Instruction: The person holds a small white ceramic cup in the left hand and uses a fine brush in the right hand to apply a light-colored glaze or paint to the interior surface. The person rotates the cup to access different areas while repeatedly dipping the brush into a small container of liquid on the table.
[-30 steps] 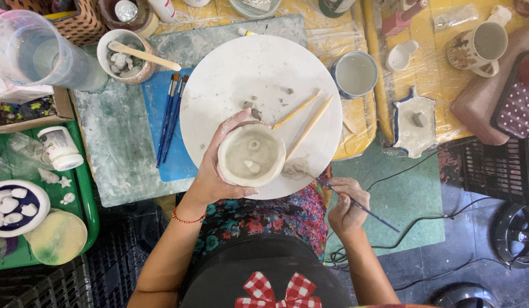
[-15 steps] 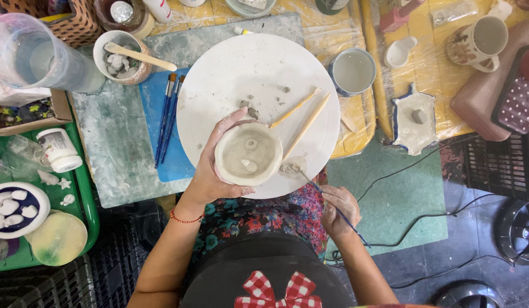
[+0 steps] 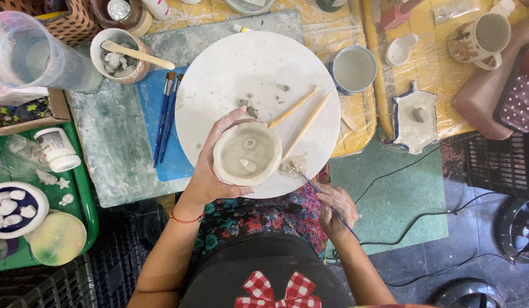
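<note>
Clay bowl (image 3: 247,154) sits cupped in the left hand (image 3: 210,171) mid-shaping; the right hand (image 3: 333,206) pinches a thin tool (image 3: 324,201), which next needs steady placement.

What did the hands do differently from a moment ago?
The right hand drew in toward the lap, then swung its thin tool back up so the tip touches the white round board beside the bowl. The left hand kept its grip on the clay bowl. The two wooden sticks stayed put.

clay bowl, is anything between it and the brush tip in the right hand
Nothing visible. The clay bowl sits in the left hand; the brush in the right hand points at a clay smear beside it.
</note>
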